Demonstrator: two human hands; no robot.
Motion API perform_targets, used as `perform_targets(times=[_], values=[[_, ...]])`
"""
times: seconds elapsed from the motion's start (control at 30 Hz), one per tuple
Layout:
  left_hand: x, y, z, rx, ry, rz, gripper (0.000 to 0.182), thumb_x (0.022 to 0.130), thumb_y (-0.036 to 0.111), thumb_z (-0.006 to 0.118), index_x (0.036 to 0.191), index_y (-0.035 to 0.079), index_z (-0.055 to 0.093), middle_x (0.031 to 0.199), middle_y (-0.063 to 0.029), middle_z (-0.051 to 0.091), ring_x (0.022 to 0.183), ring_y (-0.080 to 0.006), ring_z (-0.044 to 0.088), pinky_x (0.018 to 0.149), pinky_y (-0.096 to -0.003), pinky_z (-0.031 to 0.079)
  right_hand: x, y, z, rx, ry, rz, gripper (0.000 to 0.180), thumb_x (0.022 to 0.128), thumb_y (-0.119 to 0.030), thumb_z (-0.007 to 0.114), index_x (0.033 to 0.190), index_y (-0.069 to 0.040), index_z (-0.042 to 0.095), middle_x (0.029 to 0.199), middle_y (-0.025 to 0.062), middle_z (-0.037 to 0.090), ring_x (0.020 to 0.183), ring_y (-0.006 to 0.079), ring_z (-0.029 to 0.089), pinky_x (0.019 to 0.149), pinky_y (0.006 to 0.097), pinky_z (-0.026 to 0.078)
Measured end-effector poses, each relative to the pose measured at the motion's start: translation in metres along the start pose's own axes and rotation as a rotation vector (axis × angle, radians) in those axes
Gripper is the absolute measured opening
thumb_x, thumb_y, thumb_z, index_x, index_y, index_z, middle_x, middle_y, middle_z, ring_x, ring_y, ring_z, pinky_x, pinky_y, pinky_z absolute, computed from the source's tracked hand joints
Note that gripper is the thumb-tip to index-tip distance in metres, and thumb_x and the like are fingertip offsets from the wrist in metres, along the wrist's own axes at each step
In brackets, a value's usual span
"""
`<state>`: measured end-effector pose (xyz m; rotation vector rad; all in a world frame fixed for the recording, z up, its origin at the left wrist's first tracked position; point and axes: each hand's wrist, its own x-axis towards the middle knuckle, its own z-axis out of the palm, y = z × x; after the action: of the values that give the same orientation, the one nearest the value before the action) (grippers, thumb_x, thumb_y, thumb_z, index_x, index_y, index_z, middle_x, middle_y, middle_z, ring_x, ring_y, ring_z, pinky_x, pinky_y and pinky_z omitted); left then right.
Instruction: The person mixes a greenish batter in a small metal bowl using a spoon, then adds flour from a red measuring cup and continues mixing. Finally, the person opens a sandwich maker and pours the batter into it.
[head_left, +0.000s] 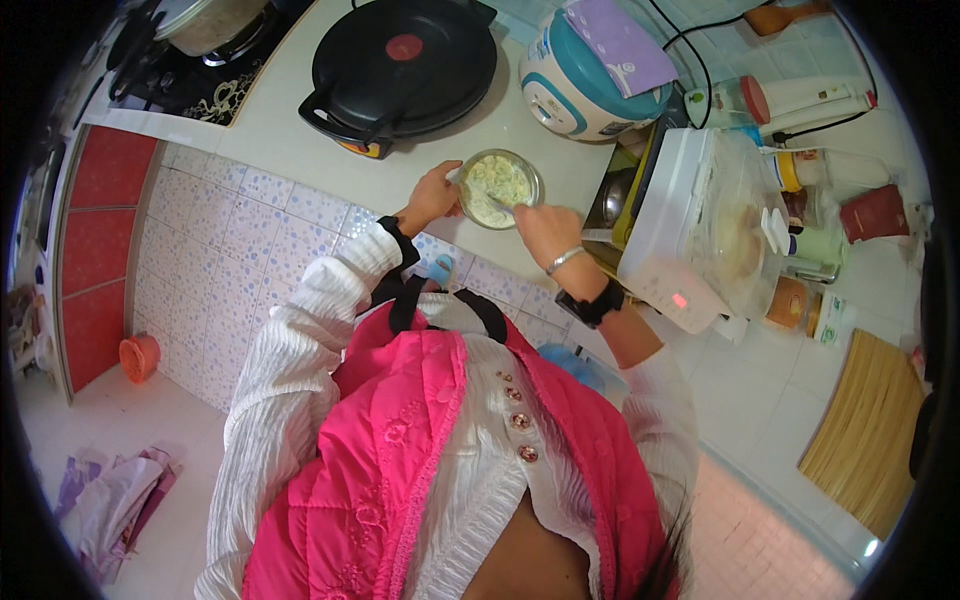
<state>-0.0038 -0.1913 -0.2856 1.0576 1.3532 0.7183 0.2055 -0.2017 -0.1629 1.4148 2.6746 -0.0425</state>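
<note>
A round bowl (538, 182) holding a pale, lumpy batter (496, 180) with greenish flecks stands near the front edge of the white countertop (427, 161). My left hand (435, 196) grips the bowl's left side, thumb up by the rim. From the lower right, my right hand (550, 232) holds a thin utensil (501, 206) whose far end dips into the batter. Only a short length of that utensil shows, so its exact kind cannot be told.
Behind the bowl sits a closed black electric griddle (405, 82). A blue-and-white rice cooker (592, 82) with a purple cloth (622, 45) on its lid stands to its right. Nearer on the right is a white appliance (667, 225). At far left, a pot (210, 26) rests on a gas hob (187, 97).
</note>
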Motion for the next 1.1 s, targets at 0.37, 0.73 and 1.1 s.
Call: perform_targets(times=[0.37, 0.73, 1.1], values=[[-0.004, 0.006, -0.001, -0.14, -0.033, -0.082, 0.051, 0.083, -0.002, 0.042, 0.133, 0.002, 0.038, 0.065, -0.0124, 0.063, 0.051, -0.0184, 0.063, 0.046, -0.029, 0.052, 0.009, 0.001, -0.007, -0.023, 0.024, 0.165, 0.014, 0.081, -0.014, 0.053, 0.072, -0.008, 0.062, 0.063, 0.0155, 0.062, 0.057, 0.0325, 0.063, 0.049, 0.0418, 0.049], [-0.005, 0.006, -0.002, -0.192, -0.074, -0.1, 0.045, 0.087, 0.001, 0.043, 0.131, 0.005, 0.044, 0.068, -0.0118, 0.063, 0.053, -0.0177, 0.063, 0.046, -0.0276, 0.052, 0.008, 0.0, -0.001, 0.056, -0.154, -0.03, 0.015, 0.08, -0.014, 0.052, 0.072, -0.009, 0.064, 0.064, 0.0151, 0.063, 0.058, 0.0314, 0.064, 0.05, 0.0427, 0.05], [-0.005, 0.0, 0.002, -0.175, -0.045, -0.11, 0.042, 0.09, 0.005, 0.045, 0.131, 0.01, 0.046, 0.067, -0.0071, 0.061, 0.053, -0.0158, 0.062, 0.049, -0.0268, 0.053, 0.004, -0.002, -0.026, -0.005, -0.116, 0.017, 0.012, 0.08, -0.012, 0.053, 0.082, -0.009, 0.064, 0.073, 0.013, 0.064, 0.067, 0.0292, 0.065, 0.057, 0.0403, 0.051]])
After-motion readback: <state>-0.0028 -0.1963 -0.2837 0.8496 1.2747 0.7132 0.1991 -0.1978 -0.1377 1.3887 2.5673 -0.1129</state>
